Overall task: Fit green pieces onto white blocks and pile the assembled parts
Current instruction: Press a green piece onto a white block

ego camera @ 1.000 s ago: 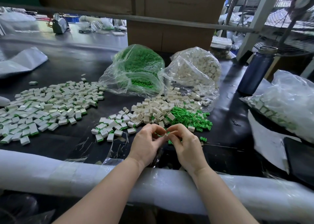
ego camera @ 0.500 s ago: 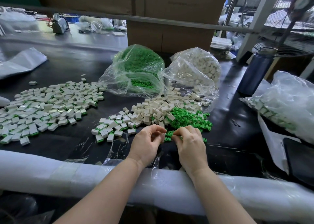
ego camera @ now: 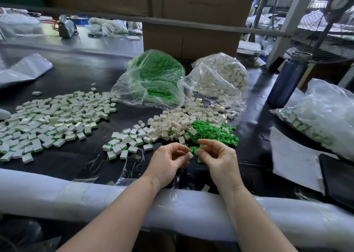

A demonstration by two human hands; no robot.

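The left hand point(ego camera: 166, 165) pinches a small white block point(ego camera: 189, 154) between thumb and fingertips, just above the black table point(ego camera: 80, 75) near its padded front edge point(ego camera: 57, 196). The right hand point(ego camera: 220, 160) sits close beside it, fingers curled toward the thumb; something green shows at its fingertips, but whether it is a piece held there or one lying on the table behind them cannot be told. The two hands are near each other and do not touch. Just beyond them lies a loose heap of green pieces point(ego camera: 212, 132), touching a heap of bare white blocks point(ego camera: 172, 125) on its left that spills from the mouth of a clear bag of white blocks point(ego camera: 220, 75). Beside that bag stands a clear bag of green pieces point(ego camera: 155, 71), its contents blurred by creased plastic. A small cluster of assembled parts point(ego camera: 124, 144), white with green edges, lies left of the hands, and a much wider spread of assembled parts point(ego camera: 53, 117) runs off the left edge of the view. At the right, another plastic bag point(ego camera: 321, 115) holds what look like finished parts, though the film hides most of them and the frame cuts it off. A dark blue bottle point(ego camera: 289, 79) stands behind it, white paper point(ego camera: 293, 156) lies in front, and a dark flat object point(ego camera: 339, 177) partly covers the paper; what it is cannot be made out. A cardboard box point(ego camera: 191, 39) rises behind the bags.
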